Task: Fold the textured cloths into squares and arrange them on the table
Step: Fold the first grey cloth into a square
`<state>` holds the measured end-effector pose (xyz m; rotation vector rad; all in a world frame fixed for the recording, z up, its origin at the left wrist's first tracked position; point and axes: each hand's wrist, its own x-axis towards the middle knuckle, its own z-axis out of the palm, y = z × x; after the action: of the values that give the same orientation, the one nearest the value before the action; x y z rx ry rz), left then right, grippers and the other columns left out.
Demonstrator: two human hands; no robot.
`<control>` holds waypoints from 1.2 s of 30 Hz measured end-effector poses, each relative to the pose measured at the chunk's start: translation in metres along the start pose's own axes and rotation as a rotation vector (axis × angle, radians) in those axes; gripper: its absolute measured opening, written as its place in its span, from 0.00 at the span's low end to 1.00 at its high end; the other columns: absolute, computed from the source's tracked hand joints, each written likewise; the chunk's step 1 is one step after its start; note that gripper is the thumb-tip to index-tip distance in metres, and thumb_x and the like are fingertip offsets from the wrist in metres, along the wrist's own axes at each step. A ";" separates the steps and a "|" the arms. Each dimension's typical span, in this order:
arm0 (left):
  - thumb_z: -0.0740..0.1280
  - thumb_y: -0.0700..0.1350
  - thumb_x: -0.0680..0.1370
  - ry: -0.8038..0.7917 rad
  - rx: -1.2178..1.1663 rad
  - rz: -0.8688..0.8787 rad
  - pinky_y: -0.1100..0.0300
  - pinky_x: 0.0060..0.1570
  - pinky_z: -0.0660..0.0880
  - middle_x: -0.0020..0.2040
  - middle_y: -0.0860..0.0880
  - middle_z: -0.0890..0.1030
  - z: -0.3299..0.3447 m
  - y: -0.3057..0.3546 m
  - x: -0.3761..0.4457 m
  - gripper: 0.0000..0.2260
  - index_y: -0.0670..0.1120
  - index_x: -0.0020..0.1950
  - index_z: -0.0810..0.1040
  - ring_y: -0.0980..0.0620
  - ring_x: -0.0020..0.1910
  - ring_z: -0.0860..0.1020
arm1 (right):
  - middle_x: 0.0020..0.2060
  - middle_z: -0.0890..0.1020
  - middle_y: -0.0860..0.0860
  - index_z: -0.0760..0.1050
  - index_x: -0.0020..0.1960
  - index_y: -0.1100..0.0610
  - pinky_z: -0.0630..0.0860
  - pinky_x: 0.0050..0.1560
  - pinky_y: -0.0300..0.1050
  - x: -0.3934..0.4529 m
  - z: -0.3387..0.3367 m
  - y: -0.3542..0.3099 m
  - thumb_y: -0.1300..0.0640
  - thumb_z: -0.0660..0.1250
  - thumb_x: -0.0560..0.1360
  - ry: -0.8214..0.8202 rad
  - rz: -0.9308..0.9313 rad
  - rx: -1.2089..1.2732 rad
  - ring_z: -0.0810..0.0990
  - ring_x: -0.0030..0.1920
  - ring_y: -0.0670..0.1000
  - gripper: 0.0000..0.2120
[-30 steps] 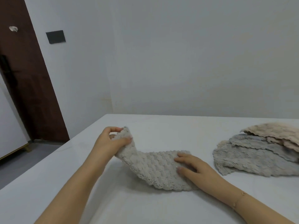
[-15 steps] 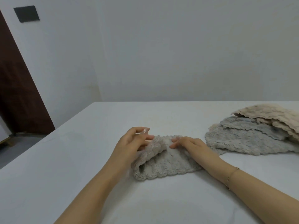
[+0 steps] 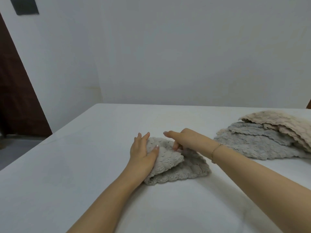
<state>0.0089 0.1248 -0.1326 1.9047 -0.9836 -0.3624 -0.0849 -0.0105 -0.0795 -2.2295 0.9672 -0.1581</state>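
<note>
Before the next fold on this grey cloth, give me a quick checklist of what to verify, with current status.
1. Left hand pressing flat on the grey cloth: ok.
2. Right hand on the cloth: ok, some fingers curl into the folded layer, index finger straight.
3. Cloth folded into a neat square: not ok, top layer sits skewed, lower edge sticks out right.
4. Bare table left of the cloth for placing: ok.
5. Pile of unfolded cloths apart from the working cloth: ok.
6. Layer count in the fold: cannot tell.
</note>
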 end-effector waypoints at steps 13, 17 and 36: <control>0.56 0.49 0.82 -0.057 -0.026 0.107 0.63 0.70 0.41 0.78 0.60 0.45 0.001 -0.003 -0.001 0.23 0.57 0.76 0.53 0.63 0.75 0.39 | 0.25 0.75 0.47 0.78 0.33 0.57 0.64 0.27 0.33 -0.013 0.010 0.019 0.48 0.74 0.69 0.051 -0.194 0.031 0.67 0.20 0.40 0.15; 0.58 0.50 0.82 -0.036 -0.062 0.165 0.66 0.69 0.43 0.77 0.62 0.47 -0.002 -0.001 -0.003 0.23 0.58 0.75 0.55 0.66 0.74 0.42 | 0.23 0.77 0.40 0.78 0.37 0.57 0.65 0.26 0.31 -0.025 0.006 0.020 0.52 0.73 0.70 0.227 -0.307 0.138 0.69 0.21 0.40 0.10; 0.61 0.54 0.69 -0.197 0.296 0.516 0.74 0.69 0.47 0.72 0.66 0.61 -0.001 -0.001 -0.010 0.26 0.60 0.67 0.71 0.71 0.72 0.52 | 0.35 0.77 0.57 0.79 0.47 0.60 0.70 0.26 0.39 -0.023 -0.003 0.078 0.60 0.61 0.78 0.173 -0.056 0.510 0.73 0.30 0.53 0.09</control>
<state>0.0034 0.1336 -0.1343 1.8054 -1.6862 -0.1025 -0.1494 -0.0343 -0.1236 -1.7906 0.8392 -0.5655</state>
